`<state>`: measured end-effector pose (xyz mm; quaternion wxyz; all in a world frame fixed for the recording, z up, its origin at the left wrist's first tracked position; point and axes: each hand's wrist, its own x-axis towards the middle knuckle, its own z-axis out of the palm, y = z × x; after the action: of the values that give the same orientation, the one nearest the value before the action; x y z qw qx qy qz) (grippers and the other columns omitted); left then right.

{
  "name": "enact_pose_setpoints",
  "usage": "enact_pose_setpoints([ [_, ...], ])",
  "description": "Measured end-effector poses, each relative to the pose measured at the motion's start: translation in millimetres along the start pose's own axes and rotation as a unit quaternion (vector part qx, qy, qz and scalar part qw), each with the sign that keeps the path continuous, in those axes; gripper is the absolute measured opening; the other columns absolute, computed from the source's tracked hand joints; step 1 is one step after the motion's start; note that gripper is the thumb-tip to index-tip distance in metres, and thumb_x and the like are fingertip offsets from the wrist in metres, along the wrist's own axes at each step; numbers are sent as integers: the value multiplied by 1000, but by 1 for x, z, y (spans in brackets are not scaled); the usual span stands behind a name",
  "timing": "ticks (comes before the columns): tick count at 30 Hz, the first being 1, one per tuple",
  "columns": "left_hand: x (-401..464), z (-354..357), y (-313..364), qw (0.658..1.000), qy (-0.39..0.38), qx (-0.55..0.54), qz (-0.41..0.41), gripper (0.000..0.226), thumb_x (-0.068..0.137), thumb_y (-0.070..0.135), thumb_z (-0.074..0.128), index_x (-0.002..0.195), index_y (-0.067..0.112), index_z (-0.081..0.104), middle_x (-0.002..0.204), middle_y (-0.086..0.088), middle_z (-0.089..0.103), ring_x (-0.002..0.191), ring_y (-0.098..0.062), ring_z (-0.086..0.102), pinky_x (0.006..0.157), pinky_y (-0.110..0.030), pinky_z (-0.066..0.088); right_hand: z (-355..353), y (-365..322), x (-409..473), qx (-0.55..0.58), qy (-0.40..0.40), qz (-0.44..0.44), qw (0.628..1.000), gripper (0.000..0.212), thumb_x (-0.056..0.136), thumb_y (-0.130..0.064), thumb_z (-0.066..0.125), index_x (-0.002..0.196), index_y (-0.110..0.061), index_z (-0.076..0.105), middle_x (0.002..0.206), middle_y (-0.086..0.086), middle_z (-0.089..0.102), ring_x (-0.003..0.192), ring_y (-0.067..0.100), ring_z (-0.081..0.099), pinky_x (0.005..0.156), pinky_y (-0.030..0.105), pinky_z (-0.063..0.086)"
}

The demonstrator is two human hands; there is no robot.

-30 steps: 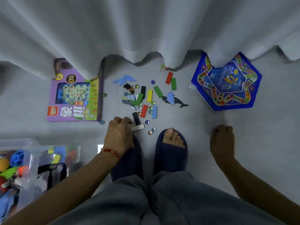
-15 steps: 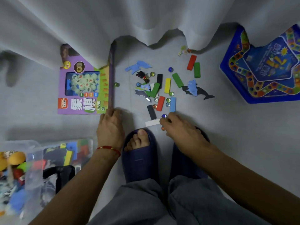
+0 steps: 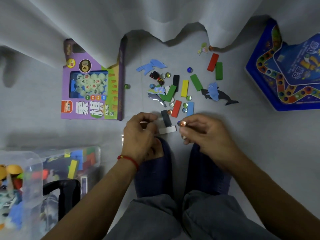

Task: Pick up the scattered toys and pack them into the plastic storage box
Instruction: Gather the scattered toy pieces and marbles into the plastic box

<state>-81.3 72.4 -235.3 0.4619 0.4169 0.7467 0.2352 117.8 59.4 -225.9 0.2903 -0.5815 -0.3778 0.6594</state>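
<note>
The right hand (image 3: 206, 134) pinches an orange glass marble (image 3: 183, 123) at its fingertips, lifted just off the floor (image 3: 251, 144), with a blue marble (image 3: 178, 122) touching or just beside it; whether both are in the grip I cannot tell. The left hand (image 3: 138, 134) curls its fingers around the end of a white block (image 3: 167, 129), which lies between the 2 grips, touching a black block (image 3: 165, 118) just beyond.

The remaining toys lie scattered beyond both grips: coloured blocks, more marbles, a small dark figurine (image 3: 156, 77) and flat shark cutouts (image 3: 219, 96). The plastic storage box (image 3: 34, 170), already partly filled, sits well to the left of the left grip and nearer the person.

The risk, as I judge it, is the marble: round and slick, held by fingertips only, it could slip on the way across to the box and roll away under the curtain (image 3: 155, 18). Lifting the white block carelessly may also nudge the black block and nearby marbles further apart.
</note>
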Motion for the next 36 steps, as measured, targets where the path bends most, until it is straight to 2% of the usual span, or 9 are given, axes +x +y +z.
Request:
enact_pose_setpoints([
  [6,5,12,21,986,-32,-99,-130,28,92,12,43,77,8,66,72,-6,58,62,-19,51,51,-28,41,-29,-38,7,288,-121,30,950,32,82,-10,34,94,6,59,90,23,60,69,22,58,56,27,51],
  [9,9,16,14,995,-42,93,0,20,94,21,47,87,10,62,83,-3,62,80,-21,56,66,-32,44,-17,-33,25,-70,27,33,997,30,96,-12,42,73,-4,61,63,2,59,52,12,49,45,20,41],
  [12,9,22,0,946,-65,297,108,33,84,40,64,99,13,53,95,-2,55,84,-19,50,68,-28,37,-3,-8,35,-490,-8,-100,866,17,101,-31,48,102,-17,58,84,-2,62,74,14,58,68,31,50],
  [18,7,26,-18,869,-45,438,224,47,74,45,69,103,12,53,100,-9,53,87,-28,50,69,-37,43,8,30,46,-649,-22,-169,741,33,95,-24,61,119,-14,40,72,0,56,54,18,55,51,36,52],
  [22,11,22,-18,851,-58,451,262,43,82,43,59,106,8,55,99,-12,54,87,-30,52,71,-40,45,8,24,41,-433,25,-98,896,16,98,-29,52,106,-16,54,75,-2,62,62,15,58,56,32,50],
  [24,9,16,-14,882,-51,395,252,36,82,45,52,93,10,54,89,-8,53,79,-25,49,66,-33,40,6,11,38,-101,69,44,991,12,91,-22,53,84,-12,56,66,-2,55,51,12,47,45,27,35],
  [27,5,11,-1,985,-44,149,69,24,82,35,50,74,13,47,72,-2,49,62,-16,39,53,-24,32,-3,-8,35,211,56,140,966,25,84,-21,47,62,-10,52,65,7,50,45,13,36,38,20,21],
  [30,7,7,17,935,-116,-265,-207,18,77,28,39,67,15,47,67,-4,41,53,-16,29,51,-29,19,-11,-6,43,-102,106,50,988,41,98,-33,49,61,-16,53,61,2,53,48,10,43,41,22,35],
  [36,3,-4,26,881,-238,-392,-118,20,70,22,33,72,6,44,70,-14,39,58,-25,29,56,-36,23,-8,4,50,-521,91,-28,848,56,92,-57,54,121,-13,38,80,1,57,69,22,58,60,35,48],
])
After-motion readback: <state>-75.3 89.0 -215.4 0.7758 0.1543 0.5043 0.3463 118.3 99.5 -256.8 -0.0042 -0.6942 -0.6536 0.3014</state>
